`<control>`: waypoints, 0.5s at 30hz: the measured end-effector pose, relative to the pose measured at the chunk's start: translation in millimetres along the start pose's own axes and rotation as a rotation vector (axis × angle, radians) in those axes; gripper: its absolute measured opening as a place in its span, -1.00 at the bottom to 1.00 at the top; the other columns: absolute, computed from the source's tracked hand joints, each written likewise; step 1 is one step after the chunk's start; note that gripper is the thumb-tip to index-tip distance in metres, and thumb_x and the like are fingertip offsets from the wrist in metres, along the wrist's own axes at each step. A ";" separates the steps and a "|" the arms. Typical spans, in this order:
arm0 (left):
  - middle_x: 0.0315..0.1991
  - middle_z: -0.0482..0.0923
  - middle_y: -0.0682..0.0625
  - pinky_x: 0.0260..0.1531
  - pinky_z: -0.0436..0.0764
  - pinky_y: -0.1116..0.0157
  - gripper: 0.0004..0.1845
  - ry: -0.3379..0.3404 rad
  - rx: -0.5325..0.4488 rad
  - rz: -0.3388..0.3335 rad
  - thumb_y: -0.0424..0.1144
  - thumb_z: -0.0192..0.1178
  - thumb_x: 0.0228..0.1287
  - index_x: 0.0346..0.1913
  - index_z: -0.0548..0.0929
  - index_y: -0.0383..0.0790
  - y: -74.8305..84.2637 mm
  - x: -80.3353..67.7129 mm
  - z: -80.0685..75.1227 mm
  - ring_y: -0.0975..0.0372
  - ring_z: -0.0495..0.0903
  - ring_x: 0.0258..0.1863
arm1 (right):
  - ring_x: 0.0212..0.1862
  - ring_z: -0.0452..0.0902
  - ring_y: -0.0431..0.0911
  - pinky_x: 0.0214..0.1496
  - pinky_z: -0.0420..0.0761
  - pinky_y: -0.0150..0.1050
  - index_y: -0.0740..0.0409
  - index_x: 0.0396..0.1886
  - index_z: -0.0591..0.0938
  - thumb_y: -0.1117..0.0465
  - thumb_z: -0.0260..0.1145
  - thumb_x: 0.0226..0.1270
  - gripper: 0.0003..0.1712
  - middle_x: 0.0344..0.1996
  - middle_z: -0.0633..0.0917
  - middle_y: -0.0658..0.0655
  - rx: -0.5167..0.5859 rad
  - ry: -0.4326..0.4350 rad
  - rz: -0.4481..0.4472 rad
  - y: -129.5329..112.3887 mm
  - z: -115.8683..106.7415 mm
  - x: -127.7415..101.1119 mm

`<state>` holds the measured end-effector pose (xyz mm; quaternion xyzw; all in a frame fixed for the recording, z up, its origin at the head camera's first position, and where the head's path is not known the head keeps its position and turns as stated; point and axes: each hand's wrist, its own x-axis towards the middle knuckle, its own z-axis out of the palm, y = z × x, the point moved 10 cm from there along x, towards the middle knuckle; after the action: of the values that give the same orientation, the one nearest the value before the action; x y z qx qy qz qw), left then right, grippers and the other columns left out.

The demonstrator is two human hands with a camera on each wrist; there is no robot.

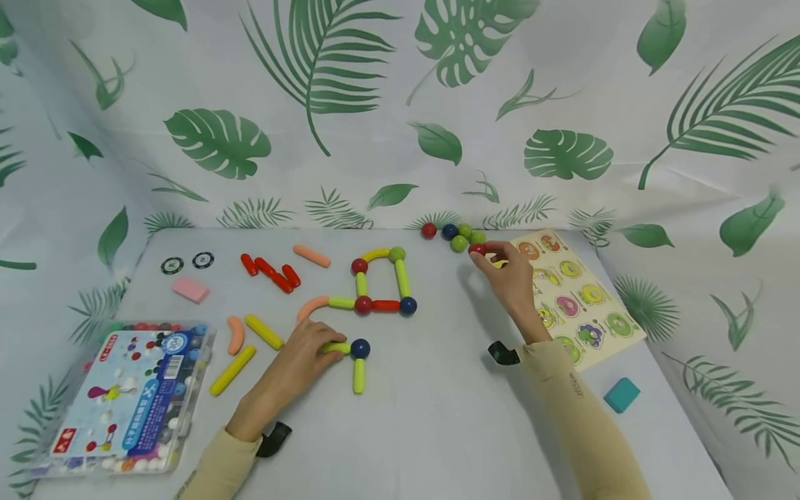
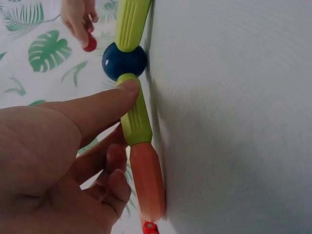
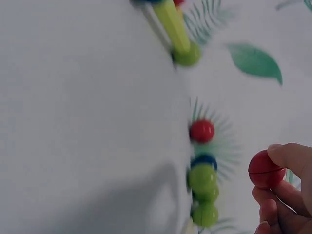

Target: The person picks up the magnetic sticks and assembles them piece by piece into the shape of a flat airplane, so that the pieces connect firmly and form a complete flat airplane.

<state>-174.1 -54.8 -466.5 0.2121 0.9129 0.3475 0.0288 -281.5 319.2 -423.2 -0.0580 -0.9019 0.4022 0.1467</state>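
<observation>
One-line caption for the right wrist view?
Right hand pinches a red ball beside a row of red, blue and green balls.

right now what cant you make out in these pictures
- Head view: print on the plastic box lid is too small to read.
- Head view: the puzzle board is partly covered by the right hand.
- Right wrist view: the balls are blurred.
- Left wrist view: the red stick is cut off by the bottom edge.

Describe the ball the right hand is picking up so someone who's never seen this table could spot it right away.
Start at the wooden puzzle board on the table's right side; just off its far left corner lies a cluster of balls. The red ball is pinched in the right hand fingertips at the cluster's near end. The other red one lies untouched at the cluster's left end.
</observation>
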 end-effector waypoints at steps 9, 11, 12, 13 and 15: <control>-0.12 0.73 0.08 -0.03 0.60 0.21 -0.69 0.003 -0.020 0.036 -0.25 0.49 0.16 -0.01 0.78 -0.15 -1.2 0.4 -0.8 0.21 0.53 -0.03 | -0.11 0.54 -0.05 -0.17 0.43 -0.33 0.02 0.05 0.68 -0.02 0.47 0.31 -0.61 -0.11 0.73 0.02 0.047 -0.210 -0.126 -42.1 53.9 -79.5; -0.12 0.73 0.08 -0.03 0.60 0.21 -0.70 -0.001 -0.019 0.039 -0.24 0.48 0.18 -0.01 0.78 -0.15 -0.9 1.3 0.2 0.21 0.51 -0.03 | -0.13 0.54 -0.04 -0.14 0.47 -0.27 0.02 0.03 0.68 0.02 0.49 0.29 -0.63 -0.14 0.73 0.00 0.060 -0.260 -0.163 -51.2 65.5 -101.0; -0.12 0.73 0.08 -0.02 0.60 0.21 -0.70 -0.002 -0.019 0.038 -0.24 0.48 0.19 0.00 0.78 -0.15 -1.0 1.8 0.9 0.21 0.51 -0.02 | -0.13 0.55 -0.03 -0.13 0.49 -0.24 0.02 0.02 0.69 0.04 0.50 0.28 -0.64 -0.15 0.72 0.00 0.067 -0.285 -0.184 -56.1 71.0 -111.8; -0.12 0.73 0.08 -0.02 0.59 0.21 -0.70 -0.003 -0.019 0.038 -0.24 0.47 0.20 0.00 0.77 -0.16 -1.0 2.3 1.4 0.21 0.51 -0.02 | -0.15 0.55 -0.03 -0.14 0.50 -0.23 0.02 0.01 0.69 0.06 0.52 0.26 -0.64 -0.17 0.72 0.01 0.072 -0.308 -0.207 -60.9 76.4 -122.4; -0.12 0.72 0.07 -0.02 0.59 0.21 -0.72 -0.005 -0.023 0.031 -0.24 0.46 0.22 -0.01 0.77 -0.16 -1.4 3.1 1.8 0.20 0.51 -0.03 | -0.18 0.54 -0.01 -0.16 0.52 -0.21 0.00 0.00 0.69 0.08 0.54 0.23 -0.64 -0.21 0.71 0.03 0.082 -0.359 -0.253 -70.9 86.7 -142.8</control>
<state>-177.1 -53.4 -468.5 0.2269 0.9053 0.3581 0.0279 -171.9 178.5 -456.6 0.1341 -0.8965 0.4209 0.0352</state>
